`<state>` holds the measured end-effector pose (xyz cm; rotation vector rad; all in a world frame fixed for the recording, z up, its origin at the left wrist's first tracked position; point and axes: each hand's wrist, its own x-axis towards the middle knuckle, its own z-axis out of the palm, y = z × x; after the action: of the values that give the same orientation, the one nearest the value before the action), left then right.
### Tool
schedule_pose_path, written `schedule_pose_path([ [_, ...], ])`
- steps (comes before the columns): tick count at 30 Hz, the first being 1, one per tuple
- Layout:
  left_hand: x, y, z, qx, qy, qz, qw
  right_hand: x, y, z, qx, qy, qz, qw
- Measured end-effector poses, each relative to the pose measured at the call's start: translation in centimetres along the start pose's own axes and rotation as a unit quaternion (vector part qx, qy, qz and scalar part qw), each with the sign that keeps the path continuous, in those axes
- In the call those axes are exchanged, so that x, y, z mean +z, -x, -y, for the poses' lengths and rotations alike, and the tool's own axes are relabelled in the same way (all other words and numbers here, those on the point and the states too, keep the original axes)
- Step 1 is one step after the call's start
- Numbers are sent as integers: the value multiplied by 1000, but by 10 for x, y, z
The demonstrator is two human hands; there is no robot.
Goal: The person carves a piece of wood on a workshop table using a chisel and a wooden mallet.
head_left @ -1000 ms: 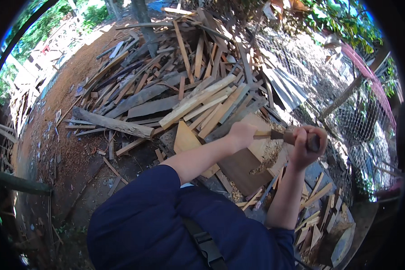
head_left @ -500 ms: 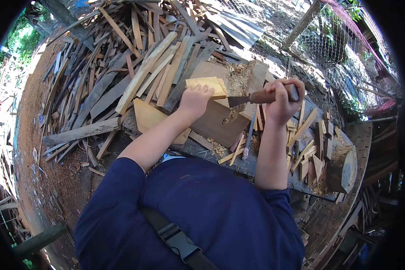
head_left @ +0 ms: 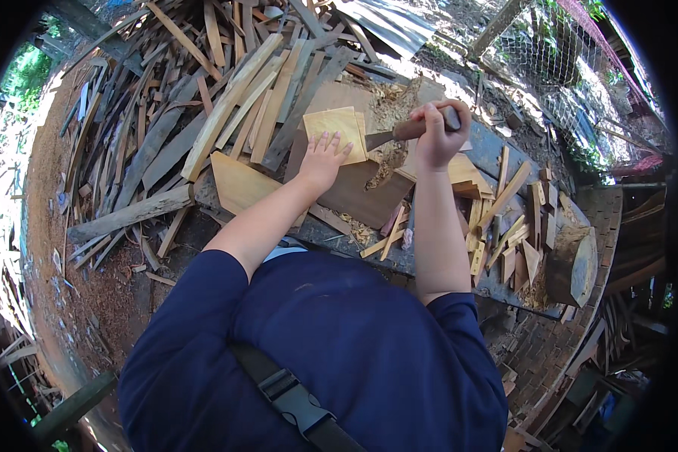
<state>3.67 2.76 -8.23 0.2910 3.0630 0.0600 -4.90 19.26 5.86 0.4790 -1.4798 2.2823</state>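
A pale yellow wooden block (head_left: 337,124), made of thin boards or layers, lies on a brown board (head_left: 354,192). My left hand (head_left: 325,160) rests flat on its near part with the fingers spread. In my right hand (head_left: 442,139) is a chisel, its thick wooden handle (head_left: 408,129) wrapped by my fingers. Its dark blade (head_left: 379,140) points left and meets the block's right edge; whether the tip goes in between layers I cannot tell. Wood shavings (head_left: 388,154) lie beside the blade.
A big heap of wood strips (head_left: 256,98) rises at the far left. A pale angled plank (head_left: 241,184) lies left of the brown board. Short offcuts (head_left: 516,241) and a cut log (head_left: 572,264) sit on the right of the bench. Wire mesh (head_left: 542,56) stands beyond.
The block has tipped so its broad face now shows more. My left fingers have spread flat on it. My right hand has moved left and away from me, bringing the chisel along.
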Motion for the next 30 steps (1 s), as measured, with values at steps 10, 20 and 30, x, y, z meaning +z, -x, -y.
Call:
schedule_pose_path([
  [10, -6, -9, 2, -15, -11, 60, 998, 15, -3, -34, -6, 61, 87, 994],
  [20, -4, -10, 3, -11, -19, 54, 998, 18, -6, -39, 9, 41, 69, 997],
  [30, -11, -13, 9, 22, -7, 22, 999, 36, 13, -55, -95, 197, 98, 971],
])
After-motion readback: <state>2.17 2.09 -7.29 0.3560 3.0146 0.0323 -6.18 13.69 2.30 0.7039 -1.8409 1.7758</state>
